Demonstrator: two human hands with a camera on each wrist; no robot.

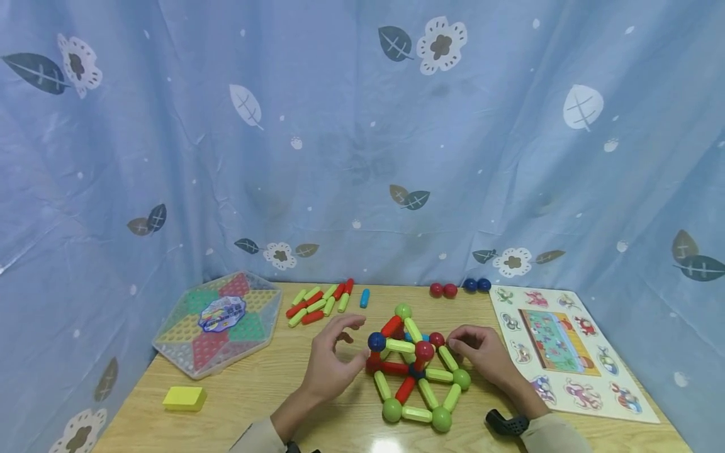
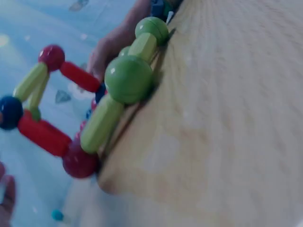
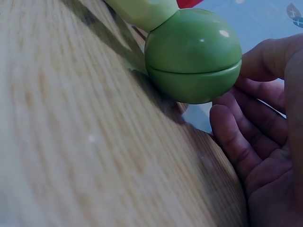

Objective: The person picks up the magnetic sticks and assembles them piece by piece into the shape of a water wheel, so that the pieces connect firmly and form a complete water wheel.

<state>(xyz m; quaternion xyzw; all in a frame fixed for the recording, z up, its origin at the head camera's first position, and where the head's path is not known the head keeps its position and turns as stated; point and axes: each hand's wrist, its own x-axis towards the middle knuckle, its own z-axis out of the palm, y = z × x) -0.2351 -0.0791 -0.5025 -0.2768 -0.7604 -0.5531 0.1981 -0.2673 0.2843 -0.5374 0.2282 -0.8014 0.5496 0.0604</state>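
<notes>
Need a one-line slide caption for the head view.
Two hands, left hand and right hand, flank a rod-and-ball structure on a wooden table, between a hexagonal game board and an animal puzzle.

Two hands flank one rod-and-ball structure (image 1: pixel 416 368) on the one wooden table (image 1: pixel 255 390): the left hand (image 1: pixel 331 362) and the right hand (image 1: pixel 481 352). In the structure I count four green balls, three red balls and two blue balls (the rods overlap too much to count surely). Loose at the back lie two red balls (image 1: pixel 443 290) and two blue balls (image 1: pixel 477 284), one blue rod (image 1: pixel 365 297), and a pile of red and green rods (image 1: pixel 318 302), roughly ten. There is one hexagonal game board (image 1: pixel 218 324), one yellow block (image 1: pixel 184 398) and one animal puzzle board (image 1: pixel 566 349)
</notes>
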